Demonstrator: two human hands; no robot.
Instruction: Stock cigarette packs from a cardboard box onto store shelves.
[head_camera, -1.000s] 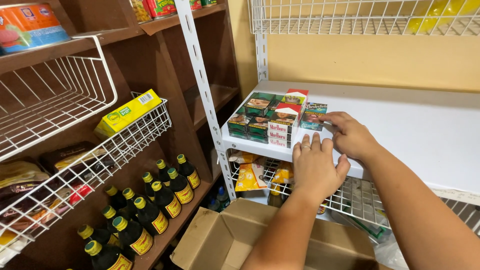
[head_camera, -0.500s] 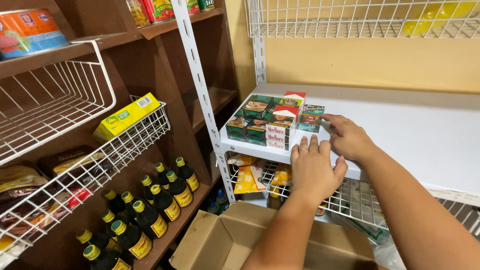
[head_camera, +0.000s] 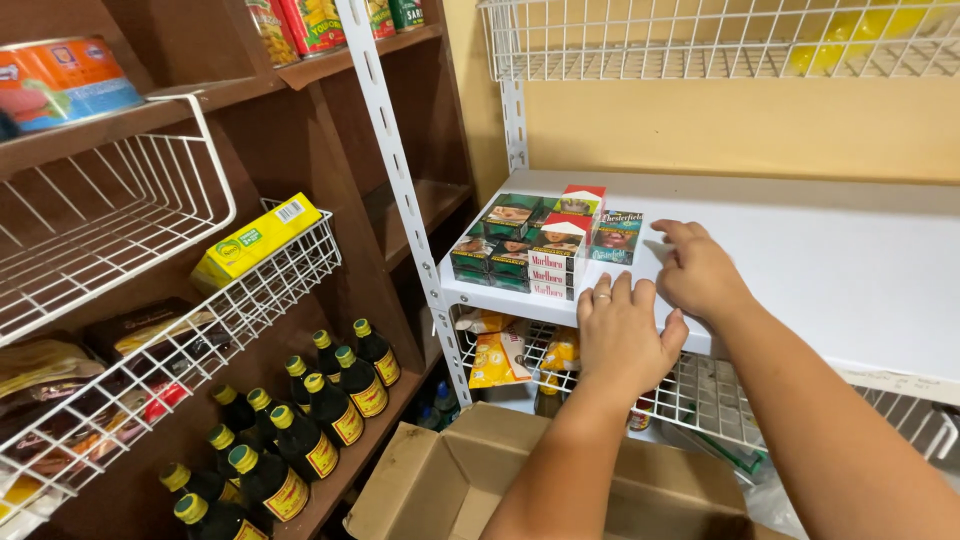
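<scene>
Hands at the packs on the white shelf

Packs (head_camera: 545, 245) sit stacked in a tight block at frame centre, on the near left corner of a white shelf (head_camera: 850, 260). Below it, a wire rack (head_camera: 700, 385) holds yellow snack bags (head_camera: 495, 360). An open carton (head_camera: 450, 480) stands at bottom centre. At lower left, dark bottles (head_camera: 300, 430) with green caps fill a brown shelf. Two wire baskets hang at left, the lower one (head_camera: 240, 310) carrying a yellow box (head_camera: 258, 240). Tins (head_camera: 60, 80) line the top left.

Left hand (head_camera: 625, 335) lies flat, fingers spread and pointing up, against the shelf's front edge, just right of the packs and gripping nothing. Right hand (head_camera: 700, 270) rests palm down on the shelf top, fingers loosely extended toward the rightmost pack, holding nothing. Both forearms come in from the lower right.
</scene>
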